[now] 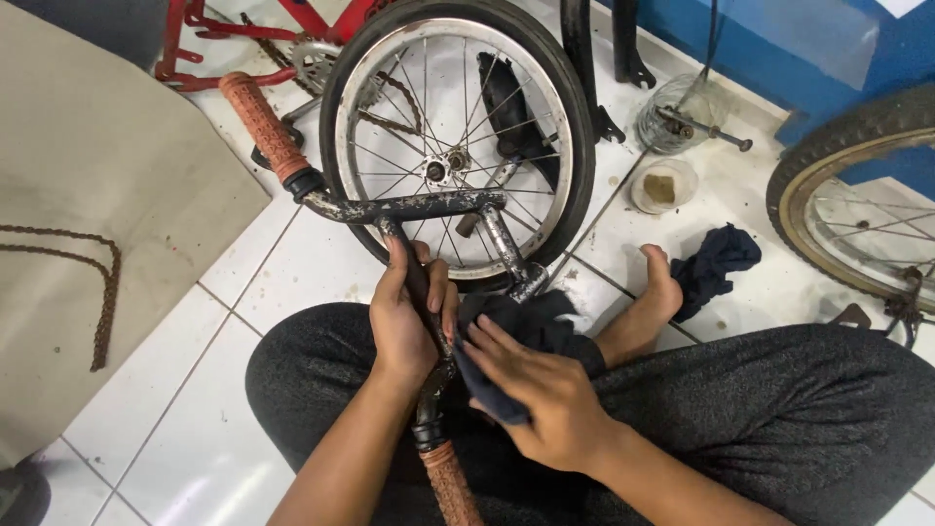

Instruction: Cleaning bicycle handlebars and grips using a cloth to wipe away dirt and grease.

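Left hand: the left hand [409, 321] was wrapped around the bent metal bar of the handlebar [419, 209], its fingers closed tight on the tube.
Right hand: the right hand [541, 394] pressed a dark cloth [511, 326] against the same bar, fingers laid flat and a little spread on top of the cloth.
Handlebar: it lay across the person's lap, over the grey trousers [779, 409]. One brown grip [261, 122] stuck out up and to the left of the bar, and the other brown grip [453, 487] pointed down, below the left hand.
Wheel: a small bike wheel [458, 127] with shiny spokes stood just behind the handlebar.
Foot: a bare foot [654, 297] rested on the white tile floor [175, 390], to the right of the handlebar.
Rag: another dark rag [716, 265] lay on the floor just past the foot.
Dishes: a small bowl [664, 185] and a clear jar [682, 112] sat to the right of the wheel.
Chain: a rusty chain [97, 292] lay on brown cardboard [88, 195], far left of the handlebar.
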